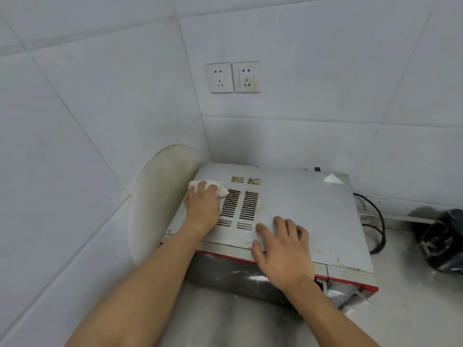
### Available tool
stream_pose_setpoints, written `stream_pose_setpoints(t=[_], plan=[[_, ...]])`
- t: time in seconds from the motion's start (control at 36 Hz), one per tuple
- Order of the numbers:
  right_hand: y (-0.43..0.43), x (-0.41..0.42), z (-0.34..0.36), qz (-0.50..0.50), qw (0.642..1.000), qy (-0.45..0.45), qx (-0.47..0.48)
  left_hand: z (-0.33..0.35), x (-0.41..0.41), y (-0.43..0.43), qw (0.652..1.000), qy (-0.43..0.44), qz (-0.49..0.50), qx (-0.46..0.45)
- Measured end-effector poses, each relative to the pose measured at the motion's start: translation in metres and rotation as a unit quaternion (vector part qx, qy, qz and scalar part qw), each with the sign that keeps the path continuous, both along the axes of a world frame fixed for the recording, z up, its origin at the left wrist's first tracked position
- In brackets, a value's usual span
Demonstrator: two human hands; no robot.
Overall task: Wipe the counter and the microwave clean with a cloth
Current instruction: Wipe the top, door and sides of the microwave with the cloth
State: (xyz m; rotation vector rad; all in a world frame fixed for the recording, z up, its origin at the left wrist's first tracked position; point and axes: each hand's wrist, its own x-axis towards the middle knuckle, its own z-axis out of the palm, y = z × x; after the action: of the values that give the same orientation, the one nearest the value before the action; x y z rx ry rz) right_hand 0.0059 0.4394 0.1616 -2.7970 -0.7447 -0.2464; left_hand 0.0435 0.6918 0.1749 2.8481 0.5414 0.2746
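A grey microwave (308, 211) with a red front trim stands in the tiled corner on the counter (411, 304). Its top is stained and has rusty vent slots on the left. My left hand (201, 205) presses a crumpled white cloth (220, 187) onto the top's far left part, right beside the vents. My right hand (283, 251) lies flat with fingers spread on the top near the front edge, holding nothing. The microwave's door face is mostly hidden below the top.
A pale oval board (162, 196) leans against the left wall beside the microwave. Two wall sockets (233, 77) sit above it. A black cable (375, 224) loops at the microwave's right, and a black appliance (441, 239) stands at the right edge. White powder smears the counter's front.
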Motion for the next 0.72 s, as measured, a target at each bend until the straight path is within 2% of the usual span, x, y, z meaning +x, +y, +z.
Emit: stream_pose_setpoints(t=[0.08,0.17,0.31,0.44,0.64,0.72], plan=[[0.0,-0.001,0.002,-0.002,1.0,0.001,0.002,0.012,0.019,0.002,0.999,0.041,0.01,-0.009],[0.001,-0.001,0.002,-0.005,1.0,0.001,0.001,0.018,0.022,-0.001,0.998,0.046,0.029,-0.008],[0.001,-0.001,-0.001,-0.01,1.0,-0.003,0.008,0.024,0.007,-0.006,0.996,0.066,0.017,0.052],[0.002,0.002,-0.005,-0.009,1.0,-0.014,0.009,0.008,0.004,-0.005,0.999,0.033,0.008,-0.006],[0.002,0.002,-0.005,-0.013,1.0,-0.012,0.011,0.015,0.05,0.0,0.998,0.044,0.036,-0.03],[0.001,0.001,-0.003,-0.011,1.0,-0.007,0.007,0.017,0.05,-0.003,0.999,0.019,0.04,-0.023]])
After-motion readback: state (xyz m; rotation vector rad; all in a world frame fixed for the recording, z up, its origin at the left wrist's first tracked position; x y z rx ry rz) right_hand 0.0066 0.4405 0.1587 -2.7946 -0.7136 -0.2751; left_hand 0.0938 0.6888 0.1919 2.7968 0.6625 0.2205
